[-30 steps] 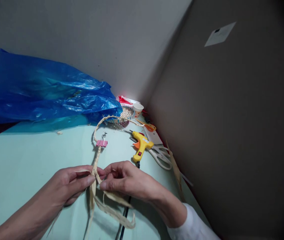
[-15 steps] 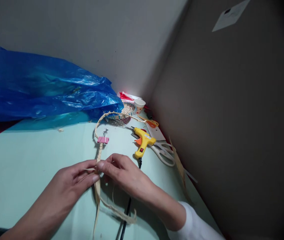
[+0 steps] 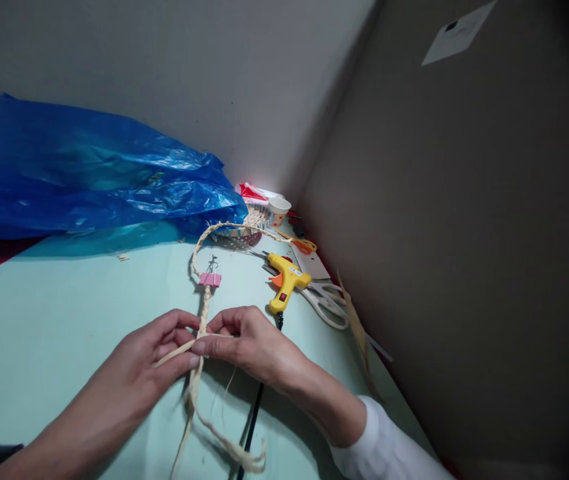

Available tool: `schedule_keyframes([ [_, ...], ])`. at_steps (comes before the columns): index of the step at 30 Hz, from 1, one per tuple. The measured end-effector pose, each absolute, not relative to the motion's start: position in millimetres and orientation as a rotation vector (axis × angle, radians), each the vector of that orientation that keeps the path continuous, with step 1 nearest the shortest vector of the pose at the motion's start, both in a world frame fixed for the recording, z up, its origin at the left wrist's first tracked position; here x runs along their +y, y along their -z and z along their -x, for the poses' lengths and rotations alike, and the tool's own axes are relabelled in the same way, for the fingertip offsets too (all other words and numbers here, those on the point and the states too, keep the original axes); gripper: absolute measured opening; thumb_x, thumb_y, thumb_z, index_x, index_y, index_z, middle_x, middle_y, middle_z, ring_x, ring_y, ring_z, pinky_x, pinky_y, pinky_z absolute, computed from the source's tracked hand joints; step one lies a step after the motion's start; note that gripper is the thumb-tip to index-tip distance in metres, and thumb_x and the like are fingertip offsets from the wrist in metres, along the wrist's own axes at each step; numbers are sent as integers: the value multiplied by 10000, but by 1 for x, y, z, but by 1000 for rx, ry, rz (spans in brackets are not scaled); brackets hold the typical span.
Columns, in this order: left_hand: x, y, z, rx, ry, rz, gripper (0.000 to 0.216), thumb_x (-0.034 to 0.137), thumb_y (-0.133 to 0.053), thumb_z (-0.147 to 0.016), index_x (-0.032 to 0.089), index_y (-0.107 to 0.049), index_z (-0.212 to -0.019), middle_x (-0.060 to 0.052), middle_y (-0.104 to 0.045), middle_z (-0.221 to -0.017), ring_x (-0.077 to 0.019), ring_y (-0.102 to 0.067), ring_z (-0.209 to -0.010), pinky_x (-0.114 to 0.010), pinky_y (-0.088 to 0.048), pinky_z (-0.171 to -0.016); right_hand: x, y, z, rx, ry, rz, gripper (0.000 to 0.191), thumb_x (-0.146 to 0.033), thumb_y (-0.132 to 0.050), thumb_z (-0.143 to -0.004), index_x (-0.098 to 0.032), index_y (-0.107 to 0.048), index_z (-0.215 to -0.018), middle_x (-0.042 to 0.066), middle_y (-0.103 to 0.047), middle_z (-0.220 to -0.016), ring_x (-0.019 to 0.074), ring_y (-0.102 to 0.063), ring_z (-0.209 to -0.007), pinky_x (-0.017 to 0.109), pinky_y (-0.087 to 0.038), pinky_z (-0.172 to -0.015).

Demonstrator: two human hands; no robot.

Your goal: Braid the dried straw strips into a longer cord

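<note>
A braided straw cord [image 3: 205, 308] runs down the pale green table [image 3: 54, 327] from a woven basket piece [image 3: 244, 233] toward me. A pink binder clip [image 3: 210, 279] is clamped on the braid. My left hand [image 3: 159, 353] and my right hand [image 3: 244, 340] meet at the braid's near end. Both pinch its loose flat straw strands [image 3: 194, 393], which trail toward me off the braid.
A yellow glue gun [image 3: 285, 283] lies right of the braid, its black cable [image 3: 254, 413] running under my right wrist. White scissors [image 3: 325, 303], orange-handled scissors [image 3: 303, 247] and a paper cup [image 3: 279, 210] sit near the brown wall. A blue plastic bag [image 3: 89, 180] fills the back left.
My hands have shifted slightly up the braid and crossed a strand over. The loose strands have swung and lie straighter. The view has tilted a little.
</note>
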State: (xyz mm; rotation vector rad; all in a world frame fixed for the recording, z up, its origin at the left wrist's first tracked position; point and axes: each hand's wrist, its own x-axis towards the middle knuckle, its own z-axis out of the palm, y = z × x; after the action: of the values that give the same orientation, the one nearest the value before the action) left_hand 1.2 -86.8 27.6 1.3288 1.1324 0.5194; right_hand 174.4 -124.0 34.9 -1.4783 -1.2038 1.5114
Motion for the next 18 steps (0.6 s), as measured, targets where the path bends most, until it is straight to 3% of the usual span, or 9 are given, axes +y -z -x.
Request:
schedule_keyframes([
  [6,-79,-14,13,976,-496,-1418,404,566,-785,-759,281,-656,-1014,-36,-789,-975,-294,-735,-994,-347,-553,-863,-129,-35,-174,-1294,-1372,1544,409,-451,-907,-768,-177,-603,-757,-63,-509,-667,102,-403,-637,237,-299,-583],
  [8,-76,-14,13,995,-481,-1472,384,597,-741,-786,268,-687,-977,-49,-788,-965,-305,-721,-984,-360,-541,-852,-133,-35,-173,-1384,-1263,1577,361,-427,-859,-829,-185,-596,-773,-61,-509,-670,108,-412,-641,238,-300,-590],
  [13,-69,-15,4,1046,-493,-1578,326,570,-731,-704,245,-701,-700,-5,-662,-673,-232,-608,-705,-314,-453,-657,-141,-41,-171,-1647,-999,1662,176,-277,-757,-919,-183,-651,-814,-63,-485,-642,112,-397,-618,249,-289,-612],
  [18,-68,-12,2,1062,-464,-1535,335,553,-773,-649,229,-691,-663,42,-535,-579,-172,-483,-597,-277,-347,-580,-145,-49,-171,-1820,-822,1750,186,-227,-628,-986,-175,-704,-825,-25,-540,-645,120,-409,-595,269,-271,-614],
])
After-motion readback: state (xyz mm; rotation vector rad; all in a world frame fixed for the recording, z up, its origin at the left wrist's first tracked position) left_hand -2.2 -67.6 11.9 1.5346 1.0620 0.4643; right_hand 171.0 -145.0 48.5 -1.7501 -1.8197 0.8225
